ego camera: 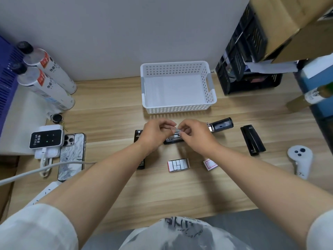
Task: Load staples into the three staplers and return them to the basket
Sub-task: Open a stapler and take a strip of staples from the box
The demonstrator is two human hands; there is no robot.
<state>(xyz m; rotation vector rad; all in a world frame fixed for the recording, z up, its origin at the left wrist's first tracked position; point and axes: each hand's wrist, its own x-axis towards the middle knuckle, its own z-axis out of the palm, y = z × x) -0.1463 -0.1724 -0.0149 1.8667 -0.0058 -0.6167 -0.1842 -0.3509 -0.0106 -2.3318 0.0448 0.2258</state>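
Observation:
My left hand (156, 131) and my right hand (195, 132) meet above the desk, both pinching a small silvery strip of staples (177, 130). Under them lies a black stapler (219, 125) swung open, its metal channel (173, 139) showing below my fingers. A second black stapler (252, 140) lies closed to the right. A third black stapler (139, 136) lies under my left wrist, mostly hidden. An open box of staples (178, 165) sits nearer to me, its sleeve (210, 164) beside it. The white perforated basket (178, 105) stands behind, with nothing inside.
Two spray cans (48, 76) lean at the far left. A phone (72, 156), a small Wi-Fi device (46, 138) and a white cable (45, 170) lie on the left. A black crate (248, 69) stands at the right rear, a white controller (300, 157) at the right.

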